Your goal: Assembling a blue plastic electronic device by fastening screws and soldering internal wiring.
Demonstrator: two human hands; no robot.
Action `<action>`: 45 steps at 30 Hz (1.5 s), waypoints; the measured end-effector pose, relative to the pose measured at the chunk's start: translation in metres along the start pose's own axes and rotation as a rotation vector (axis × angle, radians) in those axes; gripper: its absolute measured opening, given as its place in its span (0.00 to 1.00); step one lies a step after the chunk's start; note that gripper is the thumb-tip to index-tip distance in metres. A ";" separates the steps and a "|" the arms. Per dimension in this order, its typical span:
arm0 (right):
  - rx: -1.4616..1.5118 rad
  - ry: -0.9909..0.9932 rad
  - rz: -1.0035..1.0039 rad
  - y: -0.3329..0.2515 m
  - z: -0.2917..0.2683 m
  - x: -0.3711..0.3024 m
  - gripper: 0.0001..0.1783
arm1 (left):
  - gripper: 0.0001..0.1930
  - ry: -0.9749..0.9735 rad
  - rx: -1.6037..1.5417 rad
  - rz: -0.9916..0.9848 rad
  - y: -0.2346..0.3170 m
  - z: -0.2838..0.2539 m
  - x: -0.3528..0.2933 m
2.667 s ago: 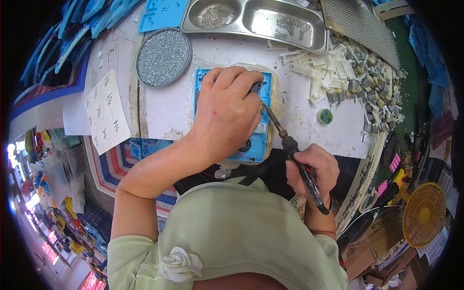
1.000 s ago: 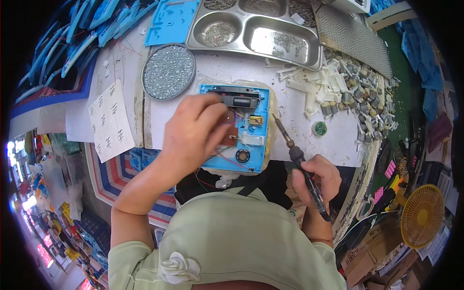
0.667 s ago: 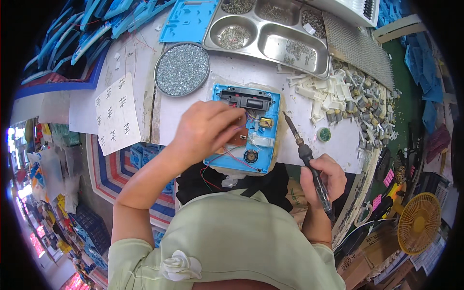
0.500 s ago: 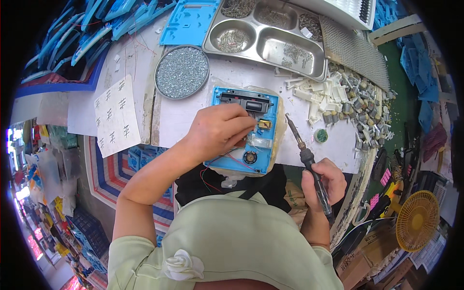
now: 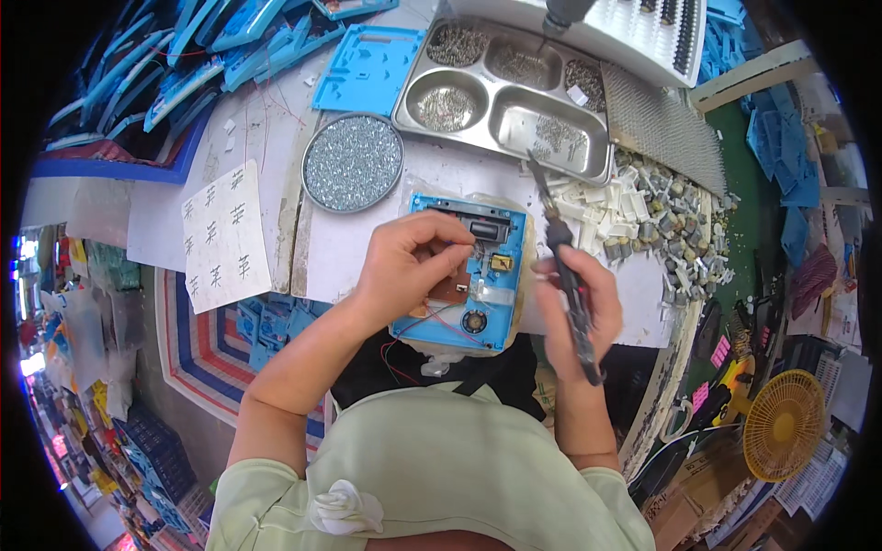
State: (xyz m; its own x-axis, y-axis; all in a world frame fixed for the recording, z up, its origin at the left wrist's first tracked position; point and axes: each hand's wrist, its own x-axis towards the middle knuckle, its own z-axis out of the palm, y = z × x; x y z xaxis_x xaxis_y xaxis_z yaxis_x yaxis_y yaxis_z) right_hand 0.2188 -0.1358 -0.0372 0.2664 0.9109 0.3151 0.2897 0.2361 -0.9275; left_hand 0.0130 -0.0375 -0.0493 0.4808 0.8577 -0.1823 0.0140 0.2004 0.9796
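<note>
In front of me lies a blue plastic housing (image 5: 502,323), open side up. Inside it sit a dark mechanism (image 5: 485,229), a small gold-coloured motor (image 5: 500,263), a brown circuit board (image 5: 450,290) and a round black speaker (image 5: 474,321). Thin red and green wires trail off its left side. My left hand (image 5: 415,255) is over the housing's left half, thumb and fingers pinched together by the board; what they hold is too small to make out. A soldering iron (image 5: 571,298) is gripped in my right hand (image 5: 593,298), its tip raised toward the steel tray.
A steel compartment tray (image 5: 503,153) with small metal parts stands beyond the housing. Left of it are a round dish of screws (image 5: 353,163) and a marked card (image 5: 227,237). White and grey parts (image 5: 648,216) are heaped at right. A dark tool (image 5: 564,13) hangs above the tray.
My right hand has carried the soldering iron forward and left. The pinched left hand has drawn back slightly, showing more of the brown board. The dark hanging tool has come into view.
</note>
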 end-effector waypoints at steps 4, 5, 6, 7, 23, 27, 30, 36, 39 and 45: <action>-0.076 -0.040 -0.094 -0.003 0.028 0.035 0.27 | 0.06 0.029 -0.028 -0.252 0.026 0.011 0.004; -0.051 -0.067 -0.093 -0.003 0.035 0.035 0.26 | 0.06 0.055 0.090 -0.113 0.014 0.011 0.001; -0.114 -0.081 -0.154 0.008 0.041 0.039 0.25 | 0.06 0.073 0.198 0.049 -0.005 0.007 0.005; -0.082 -0.108 -0.217 0.014 0.041 0.045 0.26 | 0.06 0.062 0.262 0.090 -0.008 0.005 0.007; -0.098 -0.023 -0.218 0.002 0.048 0.039 0.27 | 0.07 0.060 0.006 0.095 -0.009 0.004 0.008; -0.132 0.013 -0.229 0.009 0.043 0.035 0.27 | 0.04 0.121 0.216 0.111 -0.010 0.013 0.005; -0.099 0.012 -0.291 0.011 0.045 0.028 0.26 | 0.05 0.157 0.408 0.319 -0.026 0.012 0.005; -0.079 -0.014 -0.314 0.014 0.044 0.038 0.27 | 0.05 0.171 0.406 0.347 -0.019 0.014 0.005; -0.125 -0.014 -0.313 0.012 0.041 0.036 0.27 | 0.05 0.141 0.334 0.282 -0.019 0.013 0.004; -0.151 -0.015 -0.274 0.011 0.042 0.031 0.26 | 0.05 0.127 0.295 0.301 -0.012 0.016 0.001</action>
State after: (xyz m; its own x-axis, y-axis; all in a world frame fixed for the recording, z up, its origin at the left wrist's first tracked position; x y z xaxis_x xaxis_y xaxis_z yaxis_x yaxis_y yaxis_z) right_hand 0.1922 -0.0908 -0.0464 0.1459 0.8253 0.5455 0.4826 0.4219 -0.7675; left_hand 0.0271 -0.0465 -0.0602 0.3906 0.9122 0.1239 0.1484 -0.1952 0.9695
